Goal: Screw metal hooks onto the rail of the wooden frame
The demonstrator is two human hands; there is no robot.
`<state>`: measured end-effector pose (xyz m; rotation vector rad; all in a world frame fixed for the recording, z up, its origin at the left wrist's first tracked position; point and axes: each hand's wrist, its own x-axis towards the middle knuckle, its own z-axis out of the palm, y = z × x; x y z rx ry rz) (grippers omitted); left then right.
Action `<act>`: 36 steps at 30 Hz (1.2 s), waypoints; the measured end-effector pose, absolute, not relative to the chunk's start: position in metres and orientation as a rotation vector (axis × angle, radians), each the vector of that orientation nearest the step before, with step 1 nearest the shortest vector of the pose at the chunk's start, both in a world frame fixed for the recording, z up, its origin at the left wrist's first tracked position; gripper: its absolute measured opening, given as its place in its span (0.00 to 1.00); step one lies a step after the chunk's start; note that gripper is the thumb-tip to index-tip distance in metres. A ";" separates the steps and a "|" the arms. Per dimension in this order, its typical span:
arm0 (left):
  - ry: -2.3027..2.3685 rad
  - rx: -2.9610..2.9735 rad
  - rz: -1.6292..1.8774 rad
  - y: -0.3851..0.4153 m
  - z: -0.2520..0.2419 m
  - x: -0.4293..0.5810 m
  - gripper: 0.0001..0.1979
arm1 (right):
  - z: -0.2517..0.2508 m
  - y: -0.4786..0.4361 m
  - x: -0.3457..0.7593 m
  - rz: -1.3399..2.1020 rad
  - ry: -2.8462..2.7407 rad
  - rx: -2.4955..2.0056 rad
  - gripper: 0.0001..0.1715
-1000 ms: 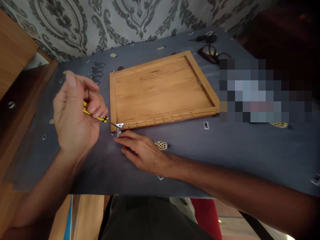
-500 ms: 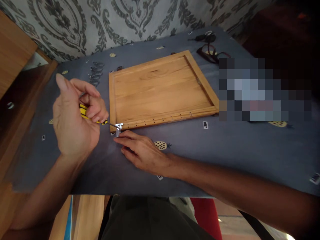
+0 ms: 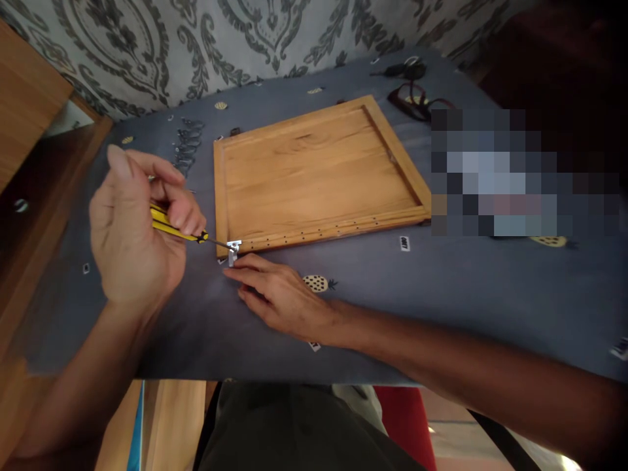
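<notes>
In my left hand (image 3: 147, 229) is a screwdriver (image 3: 179, 224) with a yellow and black handle, the fingers curled around it. Its thin shaft points right and down, and the tip meets a small silver hinge (image 3: 233, 251) at the near left corner of a framed wooden panel (image 3: 314, 173). My right hand (image 3: 284, 294) lies low on the tablecloth, its fingertips holding the lower part of the hinge against the panel's edge. Small dark holes run along the panel's near rail. The screw under the tip is too small to make out.
Several small dark metal pieces (image 3: 188, 144) lie behind the panel's left side. Dark-framed glasses (image 3: 417, 104) and a black object with a ring (image 3: 405, 69) are at the back right. A wooden cabinet (image 3: 34, 98) stands left; a pixelated patch hides part of the right.
My left hand has shifted slightly left and turned around the screwdriver handle, showing more of the handle. The screwdriver tip stays at the hinge. My right hand and the panel keep their places.
</notes>
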<state>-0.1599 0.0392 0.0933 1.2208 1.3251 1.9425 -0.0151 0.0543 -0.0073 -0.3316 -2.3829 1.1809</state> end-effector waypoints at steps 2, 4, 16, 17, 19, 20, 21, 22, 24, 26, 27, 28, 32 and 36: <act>1.310 1.177 1.972 0.038 0.093 -0.155 0.23 | -0.007 0.054 -0.015 1.184 -2.376 -0.331 0.22; 1.243 1.192 1.871 0.039 0.095 -0.157 0.26 | -0.007 0.054 -0.015 1.180 -2.380 -0.330 0.22; 1.254 1.212 1.934 0.042 0.093 -0.159 0.21 | -0.008 0.054 -0.015 1.161 -2.393 -0.335 0.22; 1.261 1.192 1.971 0.041 0.093 -0.157 0.21 | -0.008 0.054 -0.015 1.158 -2.392 -0.338 0.22; 1.214 1.213 1.907 0.043 0.094 -0.156 0.24 | -0.008 0.054 -0.015 1.153 -2.394 -0.338 0.22; 1.185 1.232 1.829 0.044 0.096 -0.159 0.26 | -0.008 0.054 -0.015 1.151 -2.395 -0.336 0.22; 1.148 1.255 1.733 0.046 0.098 -0.162 0.28 | -0.008 0.054 -0.015 1.151 -2.394 -0.334 0.21; 1.108 1.277 1.626 0.048 0.100 -0.166 0.29 | -0.008 0.054 -0.015 1.153 -2.393 -0.333 0.21; 1.010 1.337 1.425 0.051 0.102 -0.174 0.31 | -0.007 0.054 -0.015 1.155 -2.390 -0.333 0.21; 0.952 1.406 1.369 0.051 0.101 -0.179 0.31 | -0.007 0.054 -0.015 1.149 -2.390 -0.330 0.20; 0.957 1.425 1.401 0.051 0.100 -0.178 0.30 | -0.007 0.054 -0.015 1.145 -2.390 -0.326 0.20; 0.990 1.427 1.472 0.050 0.098 -0.177 0.29 | -0.007 0.054 -0.015 1.144 -2.389 -0.323 0.20; 1.175 1.313 1.920 0.045 0.090 -0.162 0.23 | -0.009 0.054 -0.016 1.147 -2.383 -0.325 0.22; 1.162 1.310 1.930 0.046 0.089 -0.154 0.26 | -0.010 0.055 -0.017 1.144 -2.385 -0.318 0.22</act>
